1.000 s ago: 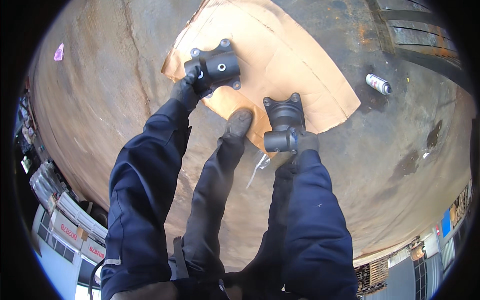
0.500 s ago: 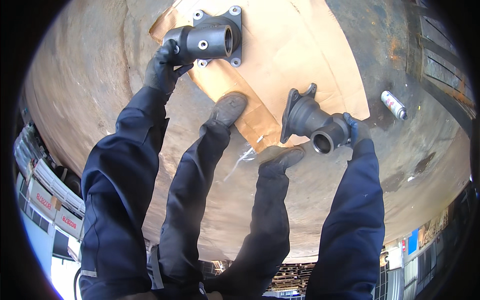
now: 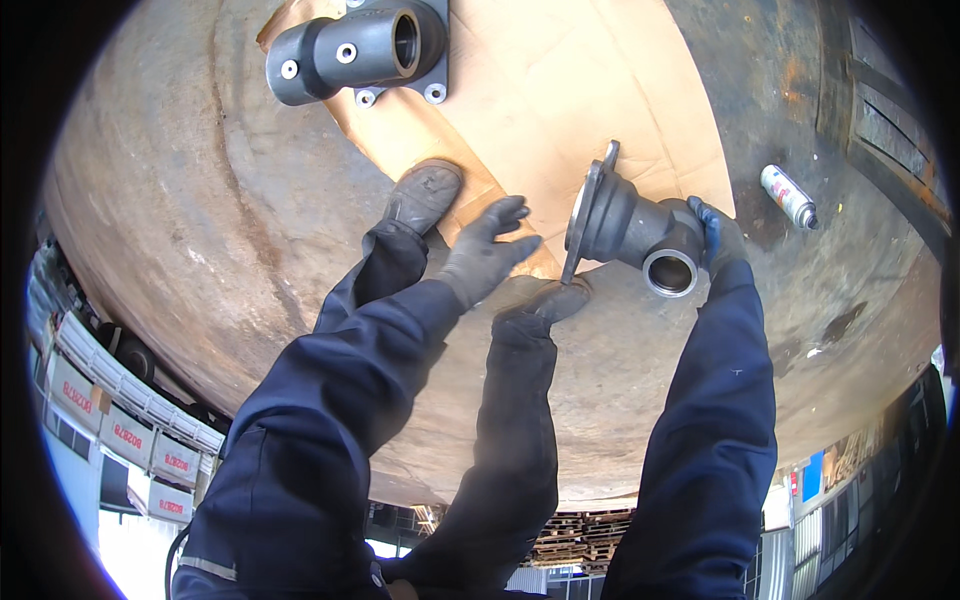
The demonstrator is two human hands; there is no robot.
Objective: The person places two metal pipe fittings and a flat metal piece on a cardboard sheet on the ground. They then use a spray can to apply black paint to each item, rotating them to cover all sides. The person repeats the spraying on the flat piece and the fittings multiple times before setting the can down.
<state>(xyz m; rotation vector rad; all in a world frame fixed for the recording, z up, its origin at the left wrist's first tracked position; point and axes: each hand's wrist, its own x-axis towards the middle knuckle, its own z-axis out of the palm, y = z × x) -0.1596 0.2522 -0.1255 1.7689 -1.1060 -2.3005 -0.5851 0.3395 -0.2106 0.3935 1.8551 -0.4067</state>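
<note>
Right hand (image 3: 718,238), blue-gloved: grip clamped on the branch end of a dark grey flanged casting (image 3: 630,228). The casting is held tilted, its flange edge toward the person's left, its open round port facing the camera; the flange's lower corner sits just above the toe of the right boot (image 3: 545,300).

Left hand (image 3: 485,250), grey-gloved: fingers spread apart, holding nothing, just beside the casting's flange without touching it.

Under both hands lies a flattened sheet of brown cardboard (image 3: 560,90) on the stained concrete floor (image 3: 200,230). The left boot (image 3: 422,195) stands on the cardboard's edge.

A 2nd casting (image 3: 355,48) of the same kind lies on its side at the cardboard's far left corner, well apart from both hands.

1 spray can (image 3: 788,196) lies on the floor right of the cardboard.
</note>
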